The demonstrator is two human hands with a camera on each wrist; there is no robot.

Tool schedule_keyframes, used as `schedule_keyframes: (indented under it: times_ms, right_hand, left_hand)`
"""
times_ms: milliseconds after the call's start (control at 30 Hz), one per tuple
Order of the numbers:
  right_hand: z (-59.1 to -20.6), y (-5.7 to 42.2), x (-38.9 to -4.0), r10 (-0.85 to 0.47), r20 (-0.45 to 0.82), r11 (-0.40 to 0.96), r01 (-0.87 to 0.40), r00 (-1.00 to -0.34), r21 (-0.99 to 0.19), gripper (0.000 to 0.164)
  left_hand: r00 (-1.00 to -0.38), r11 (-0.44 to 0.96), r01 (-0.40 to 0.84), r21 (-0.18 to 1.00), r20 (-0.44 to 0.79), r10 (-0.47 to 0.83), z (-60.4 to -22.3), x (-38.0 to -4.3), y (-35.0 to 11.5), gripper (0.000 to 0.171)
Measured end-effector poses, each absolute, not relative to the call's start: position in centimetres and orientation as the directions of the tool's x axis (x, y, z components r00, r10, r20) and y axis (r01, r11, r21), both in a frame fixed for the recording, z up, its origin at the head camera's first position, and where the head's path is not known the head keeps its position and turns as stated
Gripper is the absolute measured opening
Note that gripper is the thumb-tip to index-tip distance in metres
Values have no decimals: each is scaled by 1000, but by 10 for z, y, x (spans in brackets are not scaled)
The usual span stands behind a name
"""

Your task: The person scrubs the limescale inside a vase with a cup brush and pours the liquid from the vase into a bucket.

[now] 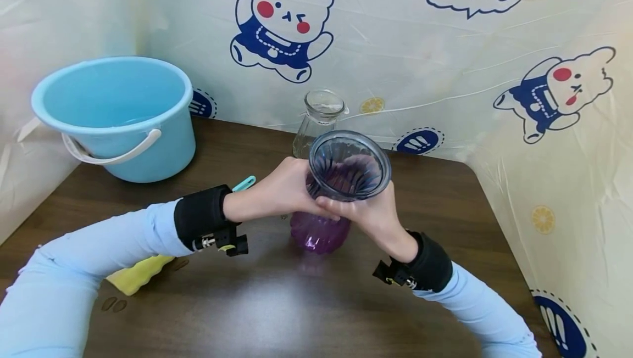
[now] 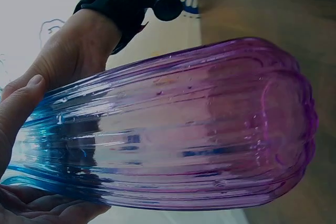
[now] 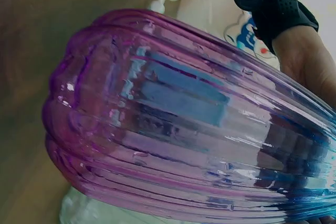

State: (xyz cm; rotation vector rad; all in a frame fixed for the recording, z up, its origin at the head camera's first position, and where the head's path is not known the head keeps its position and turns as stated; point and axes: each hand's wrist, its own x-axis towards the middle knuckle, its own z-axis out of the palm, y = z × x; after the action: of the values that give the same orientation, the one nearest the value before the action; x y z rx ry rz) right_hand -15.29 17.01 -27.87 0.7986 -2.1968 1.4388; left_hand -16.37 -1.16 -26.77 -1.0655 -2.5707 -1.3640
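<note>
A ribbed glass vase (image 1: 320,234), bluish at the flared mouth and purple at the base, is held between both hands near the middle of the head view. My left hand (image 1: 279,188) grips it from the left, just under the rim. From the right my right hand (image 1: 373,216) holds the same upper part, its thumb across the near side. The vase stands roughly upright above the table, its reflection below. Both wrist views show its ribbed side large, with droplet-like specks on the glass. Part of the fingers is hidden behind it.
Behind the hands stands a clear glass vase (image 1: 323,106). To the left is a light blue bucket (image 1: 173,155) with a white handle. A yellow sponge brush (image 1: 140,274) lies partly under my left forearm. Wet spots (image 1: 115,304) mark the brown table (image 1: 237,314). Printed sheeting encloses the back.
</note>
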Motion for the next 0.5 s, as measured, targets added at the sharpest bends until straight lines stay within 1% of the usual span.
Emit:
schedule_keyframes:
  times_ms: [267,500]
  right_hand:
    - [-305,163,-147,-232,544,344,-591,-807,-730,67]
    - [-321,161,-144,-253,528,329,-585,-811,-741,68]
  left_hand:
    - [-780,422,582,695,332,530,-293,-160,-17,56]
    - [-758,398,608,687,352,549,-312,-159,-21,59]
